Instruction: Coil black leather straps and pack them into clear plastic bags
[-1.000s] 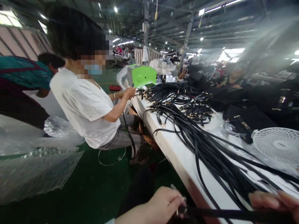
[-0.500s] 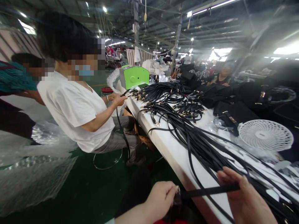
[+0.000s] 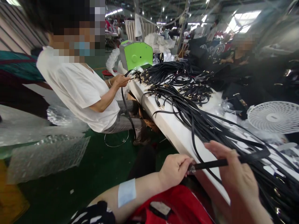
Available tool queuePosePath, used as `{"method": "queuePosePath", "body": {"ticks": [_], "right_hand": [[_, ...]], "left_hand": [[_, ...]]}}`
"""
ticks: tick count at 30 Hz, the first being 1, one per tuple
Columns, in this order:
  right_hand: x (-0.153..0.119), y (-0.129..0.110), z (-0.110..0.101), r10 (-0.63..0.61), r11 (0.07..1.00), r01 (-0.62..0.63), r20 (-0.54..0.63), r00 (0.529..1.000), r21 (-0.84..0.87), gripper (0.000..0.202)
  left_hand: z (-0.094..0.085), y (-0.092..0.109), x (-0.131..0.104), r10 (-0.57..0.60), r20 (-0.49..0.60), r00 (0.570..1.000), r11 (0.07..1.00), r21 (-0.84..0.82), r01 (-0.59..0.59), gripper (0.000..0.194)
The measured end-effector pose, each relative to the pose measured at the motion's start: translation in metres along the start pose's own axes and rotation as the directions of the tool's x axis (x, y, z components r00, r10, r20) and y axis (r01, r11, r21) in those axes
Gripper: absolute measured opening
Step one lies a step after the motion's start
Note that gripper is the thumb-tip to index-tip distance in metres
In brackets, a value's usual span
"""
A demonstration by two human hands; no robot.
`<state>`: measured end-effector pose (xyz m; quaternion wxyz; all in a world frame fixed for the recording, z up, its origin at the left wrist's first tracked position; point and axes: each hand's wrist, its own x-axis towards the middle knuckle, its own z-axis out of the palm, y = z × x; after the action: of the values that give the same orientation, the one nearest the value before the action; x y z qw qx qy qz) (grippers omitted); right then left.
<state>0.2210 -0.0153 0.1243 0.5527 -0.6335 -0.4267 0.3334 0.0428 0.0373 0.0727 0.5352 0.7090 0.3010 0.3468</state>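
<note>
Right hand [image 3: 240, 177] has moved nearer the left hand [image 3: 174, 169], whose grip pinches one end of a black strap [image 3: 211, 163] above the white surface's [image 3: 173, 132] edge; whether the right grip is closed cannot be told. Likely light and pliable, the strap suits an end hold. Fan [image 3: 273, 117] hub marking is illegible.

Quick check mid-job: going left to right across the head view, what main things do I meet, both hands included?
Clear plastic → green machine → left hand → right hand → white fan.
</note>
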Motion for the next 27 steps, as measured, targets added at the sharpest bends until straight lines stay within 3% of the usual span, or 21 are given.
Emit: {"method": "queuePosePath", "body": {"ticks": [4, 6, 10, 12, 15, 17, 20, 22, 24, 27], "right_hand": [[-0.011, 0.006, 0.036, 0.076, 0.997, -0.082, 0.294, 0.953, 0.006, 0.044], [-0.008, 0.009, 0.036, 0.121, 0.989, -0.139, 0.269, 0.956, 0.050, 0.043], [0.005, 0.005, 0.014, 0.119, 0.980, -0.112, -0.035, 0.992, 0.164, 0.049], [0.005, 0.004, 0.014, 0.121, 0.986, -0.122, 0.012, 0.993, 0.112, 0.052], [-0.004, 0.009, 0.028, 0.167, 0.984, -0.178, 0.265, 0.950, 0.019, 0.049], [-0.007, 0.012, 0.031, 0.150, 0.986, -0.165, 0.288, 0.946, 0.028, 0.048], [0.001, 0.008, 0.019, 0.038, 0.999, -0.035, 0.097, 0.995, -0.029, 0.047], [0.012, -0.004, 0.011, -0.113, 0.983, 0.120, 0.061, 0.992, -0.137, 0.044], [0.023, -0.021, 0.011, -0.279, 0.925, 0.303, 0.134, 0.951, -0.227, 0.041], [0.041, -0.053, 0.017, -0.475, 0.787, 0.535, 0.253, 0.843, -0.306, 0.038]], "left_hand": [[0.005, 0.007, 0.004, 0.109, -0.095, 0.990, 0.994, -0.015, -0.111, 0.040], [0.005, 0.001, 0.003, 0.108, -0.087, 0.990, 0.994, 0.021, -0.106, 0.038], [0.002, -0.009, -0.002, 0.048, -0.047, 0.998, 0.993, 0.115, -0.042, 0.040], [-0.001, -0.007, -0.003, 0.044, -0.049, 0.998, 0.996, 0.085, -0.040, 0.041], [-0.003, 0.002, -0.002, 0.118, -0.065, 0.991, 0.993, 0.036, -0.115, 0.040], [-0.004, 0.007, -0.001, 0.161, -0.059, 0.985, 0.987, 0.033, -0.160, 0.039], [-0.007, 0.017, 0.004, 0.163, -0.062, 0.985, 0.986, 0.048, -0.160, 0.035], [-0.010, 0.030, 0.015, 0.183, -0.107, 0.977, 0.982, 0.066, -0.176, 0.031], [-0.013, 0.049, 0.029, 0.223, -0.174, 0.959, 0.974, 0.070, -0.214, 0.030], [-0.016, 0.078, 0.050, 0.248, -0.260, 0.933, 0.969, 0.046, -0.245, 0.032]]}}
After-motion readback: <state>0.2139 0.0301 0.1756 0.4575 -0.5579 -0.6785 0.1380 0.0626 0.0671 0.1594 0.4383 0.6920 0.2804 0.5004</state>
